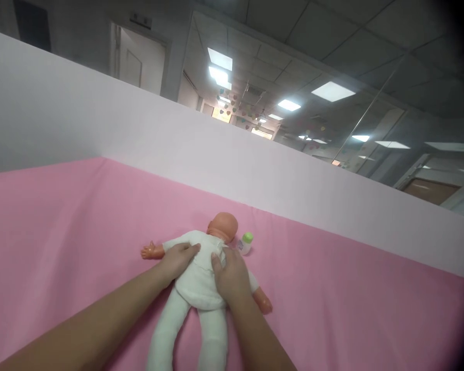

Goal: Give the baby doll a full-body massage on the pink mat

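A baby doll [199,281] in a white suit lies on a pink sheet [73,226], its bald head [223,226] pointing away from me and its legs toward me. My left hand [177,259] rests flat on the doll's left side, fingers stretched across the torso. My right hand [231,275] lies on the doll's right side, fingers together and pressed against the white cloth. Both hands touch the doll's body without lifting it. The doll's arms stick out to each side.
A small bottle with a green cap [246,242] lies on the sheet just right of the doll's head. A low white wall [201,149] borders the far side of the pink surface. Ceiling lights and an office room show beyond.
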A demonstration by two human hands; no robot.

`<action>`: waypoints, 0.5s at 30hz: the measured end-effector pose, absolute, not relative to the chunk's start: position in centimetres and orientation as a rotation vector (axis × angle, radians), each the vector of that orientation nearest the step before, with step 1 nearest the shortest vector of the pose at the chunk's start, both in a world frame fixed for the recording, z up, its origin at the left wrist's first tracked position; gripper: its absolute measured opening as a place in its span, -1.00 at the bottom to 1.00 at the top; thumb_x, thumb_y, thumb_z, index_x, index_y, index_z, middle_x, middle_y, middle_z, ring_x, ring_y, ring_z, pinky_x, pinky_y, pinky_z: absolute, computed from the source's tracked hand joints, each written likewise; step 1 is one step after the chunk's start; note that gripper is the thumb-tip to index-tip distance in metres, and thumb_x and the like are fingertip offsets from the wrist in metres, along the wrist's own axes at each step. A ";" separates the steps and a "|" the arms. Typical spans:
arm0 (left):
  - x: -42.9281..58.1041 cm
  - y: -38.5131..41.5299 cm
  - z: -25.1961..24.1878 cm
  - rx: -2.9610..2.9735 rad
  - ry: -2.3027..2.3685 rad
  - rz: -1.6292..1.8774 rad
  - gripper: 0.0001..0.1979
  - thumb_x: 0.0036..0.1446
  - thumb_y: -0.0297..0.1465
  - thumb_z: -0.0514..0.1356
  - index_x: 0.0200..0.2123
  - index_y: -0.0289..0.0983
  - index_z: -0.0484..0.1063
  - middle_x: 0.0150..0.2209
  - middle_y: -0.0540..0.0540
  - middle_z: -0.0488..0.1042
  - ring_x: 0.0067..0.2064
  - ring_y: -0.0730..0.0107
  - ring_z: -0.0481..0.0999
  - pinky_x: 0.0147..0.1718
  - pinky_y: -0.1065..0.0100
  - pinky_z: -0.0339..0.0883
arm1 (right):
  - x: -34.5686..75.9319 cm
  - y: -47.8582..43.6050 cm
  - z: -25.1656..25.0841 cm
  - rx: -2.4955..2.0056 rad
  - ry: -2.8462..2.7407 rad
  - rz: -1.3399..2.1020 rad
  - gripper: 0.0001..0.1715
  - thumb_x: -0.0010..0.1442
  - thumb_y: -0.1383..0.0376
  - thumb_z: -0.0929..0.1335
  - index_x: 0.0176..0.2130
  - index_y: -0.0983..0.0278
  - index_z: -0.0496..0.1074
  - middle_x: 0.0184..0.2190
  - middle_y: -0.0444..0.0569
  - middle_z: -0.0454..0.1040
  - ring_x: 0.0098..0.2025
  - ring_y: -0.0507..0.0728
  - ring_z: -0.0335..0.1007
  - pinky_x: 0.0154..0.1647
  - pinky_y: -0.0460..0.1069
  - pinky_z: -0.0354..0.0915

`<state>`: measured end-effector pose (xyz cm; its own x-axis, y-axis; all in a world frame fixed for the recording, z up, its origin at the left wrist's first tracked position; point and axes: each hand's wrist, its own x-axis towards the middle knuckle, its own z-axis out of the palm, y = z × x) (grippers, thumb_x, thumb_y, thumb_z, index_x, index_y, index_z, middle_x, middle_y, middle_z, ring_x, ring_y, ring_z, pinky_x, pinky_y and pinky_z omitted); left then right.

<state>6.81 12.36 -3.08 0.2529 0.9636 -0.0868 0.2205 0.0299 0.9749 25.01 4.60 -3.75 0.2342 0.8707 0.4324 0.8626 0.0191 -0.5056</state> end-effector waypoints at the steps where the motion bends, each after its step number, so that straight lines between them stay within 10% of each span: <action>1: 6.9 12.0 -3.3 1.369 1.111 0.862 -0.53 0.10 0.02 0.26 -0.29 -0.33 0.52 -0.29 -0.19 0.62 -0.21 0.03 0.60 -0.29 0.24 0.40 | 25.1 4.6 -3.8 -1.797 -1.611 0.007 -0.45 0.39 -0.03 0.23 0.12 0.26 0.45 -0.01 0.18 0.50 0.05 0.36 0.42 0.12 0.21 0.28; 7: 6.9 10.5 -2.3 1.062 0.689 0.879 -0.50 0.07 -0.12 0.38 -0.07 -0.39 0.50 -0.14 -0.28 0.63 -0.09 -0.04 0.61 -0.12 0.18 0.47 | 25.5 4.8 -2.8 -1.736 -1.538 0.184 -0.58 0.34 0.02 0.29 0.04 0.18 0.48 -0.05 0.08 0.56 0.01 0.32 0.46 0.07 0.18 0.30; 15: 6.9 9.1 -0.2 1.483 0.461 0.891 -0.45 0.19 -0.13 0.29 0.19 -0.24 0.46 0.14 -0.21 0.49 0.12 -0.08 0.50 0.08 0.06 0.40 | 25.6 3.6 -2.5 -1.042 -0.938 1.247 -0.41 0.25 -0.14 0.34 0.05 0.21 0.43 -0.21 -0.01 0.60 -0.16 0.25 0.55 -0.16 0.12 0.44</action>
